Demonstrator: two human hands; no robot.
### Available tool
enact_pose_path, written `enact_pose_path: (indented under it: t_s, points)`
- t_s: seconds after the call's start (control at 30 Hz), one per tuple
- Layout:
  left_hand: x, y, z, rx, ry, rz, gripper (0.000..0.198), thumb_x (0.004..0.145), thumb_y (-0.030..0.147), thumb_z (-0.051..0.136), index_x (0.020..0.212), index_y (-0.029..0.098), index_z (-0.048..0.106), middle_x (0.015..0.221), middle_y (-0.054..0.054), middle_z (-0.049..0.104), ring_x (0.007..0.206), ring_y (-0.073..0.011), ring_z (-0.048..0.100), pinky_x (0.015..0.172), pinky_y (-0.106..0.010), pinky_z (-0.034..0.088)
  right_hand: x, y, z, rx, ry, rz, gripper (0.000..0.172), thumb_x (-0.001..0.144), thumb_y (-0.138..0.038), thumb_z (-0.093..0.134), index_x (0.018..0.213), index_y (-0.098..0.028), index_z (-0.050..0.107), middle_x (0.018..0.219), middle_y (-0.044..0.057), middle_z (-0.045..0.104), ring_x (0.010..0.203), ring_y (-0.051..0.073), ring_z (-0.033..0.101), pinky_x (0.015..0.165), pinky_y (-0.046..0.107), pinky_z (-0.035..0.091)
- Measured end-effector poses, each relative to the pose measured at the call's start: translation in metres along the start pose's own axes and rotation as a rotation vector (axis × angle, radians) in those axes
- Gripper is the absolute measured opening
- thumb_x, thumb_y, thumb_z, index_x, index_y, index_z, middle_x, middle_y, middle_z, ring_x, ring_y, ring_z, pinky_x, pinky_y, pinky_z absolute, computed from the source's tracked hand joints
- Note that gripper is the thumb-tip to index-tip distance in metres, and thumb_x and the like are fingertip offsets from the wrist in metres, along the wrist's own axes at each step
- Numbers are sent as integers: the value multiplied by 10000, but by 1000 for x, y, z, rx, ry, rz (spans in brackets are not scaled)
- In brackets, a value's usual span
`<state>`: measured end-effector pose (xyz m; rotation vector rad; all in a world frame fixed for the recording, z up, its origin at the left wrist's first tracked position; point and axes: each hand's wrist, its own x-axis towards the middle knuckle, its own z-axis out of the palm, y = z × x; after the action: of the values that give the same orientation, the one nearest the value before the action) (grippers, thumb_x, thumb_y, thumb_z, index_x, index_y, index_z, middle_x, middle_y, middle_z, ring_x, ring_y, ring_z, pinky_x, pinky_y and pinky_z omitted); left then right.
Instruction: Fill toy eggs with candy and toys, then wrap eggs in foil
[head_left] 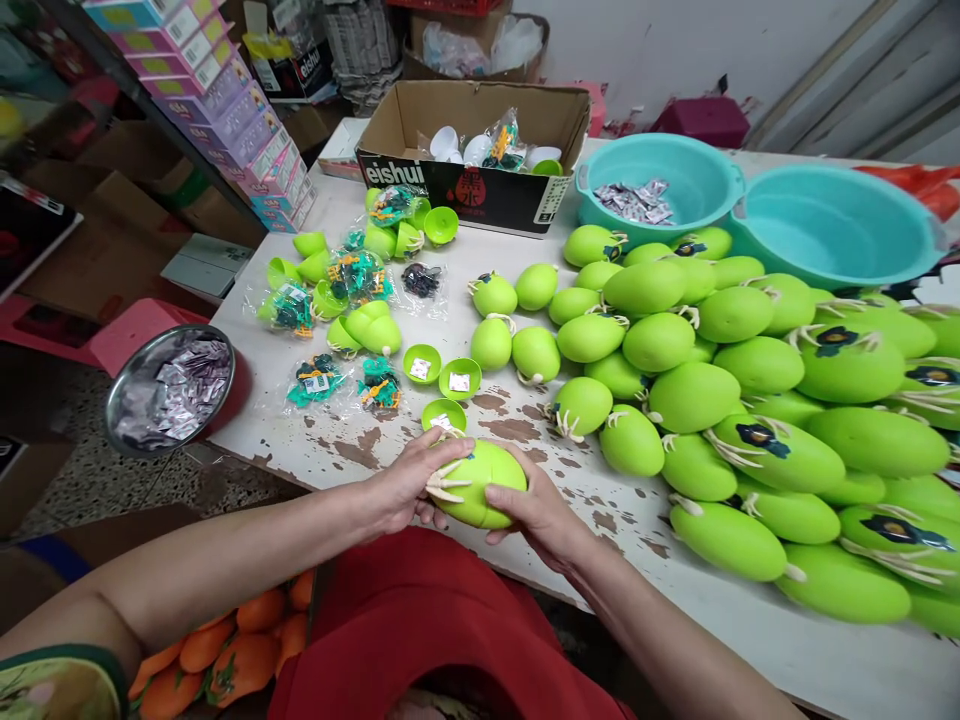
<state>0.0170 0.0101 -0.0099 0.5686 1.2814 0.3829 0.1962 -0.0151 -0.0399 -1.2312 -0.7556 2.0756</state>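
Note:
Both hands grip one lime-green plastic egg [484,482] with cream claw shapes, held at the table's near edge. My left hand [411,478] wraps its left end, thumb on top. My right hand [531,508] cups its right end from below. Just beyond stand open green egg halves [442,372] holding small silver packets, and bagged toys [316,380]. A large heap of closed green eggs [750,400] fills the right side of the table.
A white table [352,440] with chipped paint. A cardboard box [472,150] of parts at the back, two teal basins [832,225], a steel bowl of silver packets [171,388] at left, orange eggs [225,650] below, stacked boxes [225,100] on shelving.

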Motion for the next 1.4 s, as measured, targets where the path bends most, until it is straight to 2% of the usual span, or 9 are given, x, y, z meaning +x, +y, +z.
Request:
enact_pose_path:
  t_s: [0.13,0.3,0.4,0.53,0.83,1.1,1.2,1.3,1.4]
  points:
    - [-3,-4,14,-70,125,11,459,750,599,654,1005,245,507,627,59,535,363,-96,508,279,-160,350,1,6,9,36,90,1,604,731,-533,742,1200,-234,506,918,40,659,607,168,658,337,180,457]
    - [1,0,13,-125,146,19,436,740,576,670,998,251,536,689,46,579,423,-124,568,299,-192,404,1,6,10,-30,184,-72,619,685,-568,764,1142,-258,486,959,23,635,617,187,675,336,220,494]
    - [11,8,5,-116,46,-113,488,725,592,690,995,198,589,676,2,632,472,-153,612,343,-216,455,2,1,1,4,59,4,714,681,-662,718,1188,-268,406,970,34,645,612,186,688,408,268,553]
    - [10,15,5,-165,5,-212,482,741,589,674,926,146,631,607,-11,623,432,-133,578,357,-212,456,0,-11,-12,-113,-120,12,906,566,-472,875,1263,-278,328,885,0,652,569,161,662,421,245,542]
    - [-10,8,15,-116,125,-100,484,725,613,662,999,232,547,576,66,527,347,-101,475,280,-183,359,-11,10,5,-163,21,-92,807,618,-450,866,1216,-274,353,824,-29,615,409,85,513,310,198,400]
    - [-26,29,13,37,35,135,443,793,609,600,1033,248,509,668,46,530,410,-122,513,330,-218,396,-15,-1,9,-35,91,-227,1002,477,-454,931,1258,-292,324,1038,45,606,554,126,588,390,225,453]
    - [-27,35,-1,322,-18,456,448,789,532,661,1122,251,558,930,-20,626,763,-190,649,653,-302,554,-16,-20,2,20,-78,-177,968,559,-609,851,1324,-331,328,1176,77,571,733,201,665,493,294,555]
    - [-27,37,-15,695,-125,808,584,706,468,784,1213,266,575,1276,-78,559,1211,-295,524,1043,-413,432,-17,-35,-2,73,-202,-130,854,654,-706,731,1339,-333,382,1275,101,527,896,264,669,547,340,584]
    - [-27,34,-20,761,-187,878,860,663,566,796,1389,276,436,1475,-125,386,1358,-355,377,1118,-472,345,-14,-33,0,-57,-49,-243,815,618,-545,838,1286,-307,435,1189,76,581,924,278,656,659,378,584]
